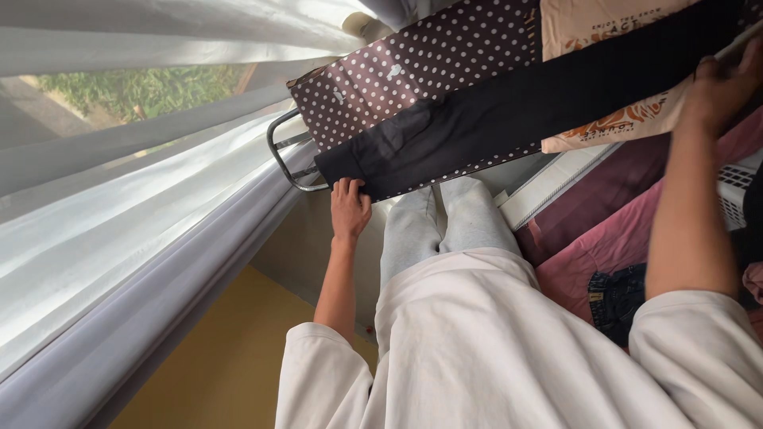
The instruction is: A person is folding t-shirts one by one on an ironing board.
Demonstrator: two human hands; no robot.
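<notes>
Two bare hands, yours, are spread wide along a long black fabric garment (509, 111) laid over a metal-framed drying rack (284, 155) beside the window. Your left hand (350, 208) pinches the near end of the black cloth, thumb on top and fingers curled under its edge, just beside the rack's rounded grey bar. Your right hand (725, 83) is clenched on the far end of the same garment at the upper right edge of the view, where a thin pale rod crosses above the fingers. The black garment lies stretched between the two hands, on top of a dark brown cloth with white polka dots (429, 59) and partly over a cream printed fabric with orange markings (628, 119), both draped on the rack. White sheer curtains (135, 206) hang to your left, with green plants showing through the glass. Pink bedding (604, 246) and a dark denim piece (616, 294) lie to your right, below the rack. A white plastic basket (739, 191) sits just beside your right forearm.
</notes>
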